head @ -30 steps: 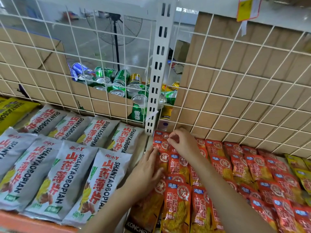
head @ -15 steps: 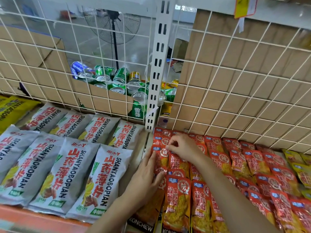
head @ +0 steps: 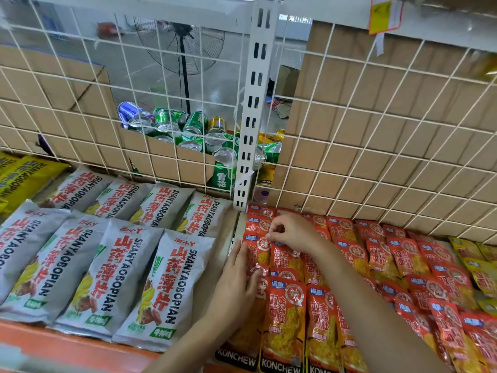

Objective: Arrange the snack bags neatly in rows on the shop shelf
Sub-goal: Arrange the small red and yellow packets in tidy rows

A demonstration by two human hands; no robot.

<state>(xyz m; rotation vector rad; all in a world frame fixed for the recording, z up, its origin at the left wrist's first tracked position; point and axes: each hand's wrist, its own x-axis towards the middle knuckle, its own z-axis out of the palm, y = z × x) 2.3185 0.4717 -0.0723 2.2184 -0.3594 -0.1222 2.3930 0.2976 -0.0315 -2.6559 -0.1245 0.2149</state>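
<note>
Grey snack bags [head: 107, 265] lie in two overlapping rows on the left of the shelf [head: 217, 265], reaching its orange front lip. A narrow bare strip separates them from the red snack bags [head: 285, 319]. The left hand [head: 236, 286] lies flat, fingers straight, along the red block's left edge. The right hand [head: 293, 232] pinches a back-row red bag's top edge, near the wire grid [head: 376, 157]. Yellow bags [head: 481, 273] border the far right.
</note>
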